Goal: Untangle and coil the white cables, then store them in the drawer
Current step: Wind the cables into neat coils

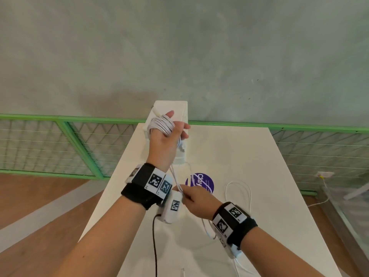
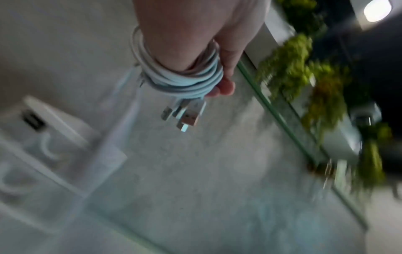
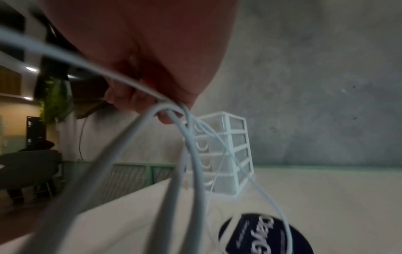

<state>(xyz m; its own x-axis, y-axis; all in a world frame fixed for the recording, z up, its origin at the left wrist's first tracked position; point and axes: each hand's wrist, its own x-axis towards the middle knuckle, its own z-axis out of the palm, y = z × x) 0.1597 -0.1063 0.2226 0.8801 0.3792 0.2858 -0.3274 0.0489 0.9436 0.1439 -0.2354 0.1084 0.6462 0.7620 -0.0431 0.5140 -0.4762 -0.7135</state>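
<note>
My left hand [image 1: 171, 130] is raised in front of the white drawer unit [image 1: 180, 109], with a white cable coil [image 1: 160, 124] wound in several turns around it. In the left wrist view the coil [image 2: 180, 77] circles the hand, the thumb lies against it, and USB plugs [image 2: 188, 115] hang below. My right hand [image 1: 184, 193] pinches the loose white strands [image 1: 175, 176] that run down from the coil, just beside my left wrist. In the right wrist view its fingertips [image 3: 167, 116] pinch several strands [image 3: 191, 154]. More loose cable [image 1: 238, 188] loops on the table.
The white table [image 1: 259, 166] is narrow, with floor on both sides and a green mesh railing [image 1: 79, 140] behind. A purple round "Clay" disc [image 1: 199, 182] lies under the strands. The drawer unit [image 3: 230, 151] stands at the far edge, its drawers closed. A black cord [image 1: 154, 246] hangs from my left wrist.
</note>
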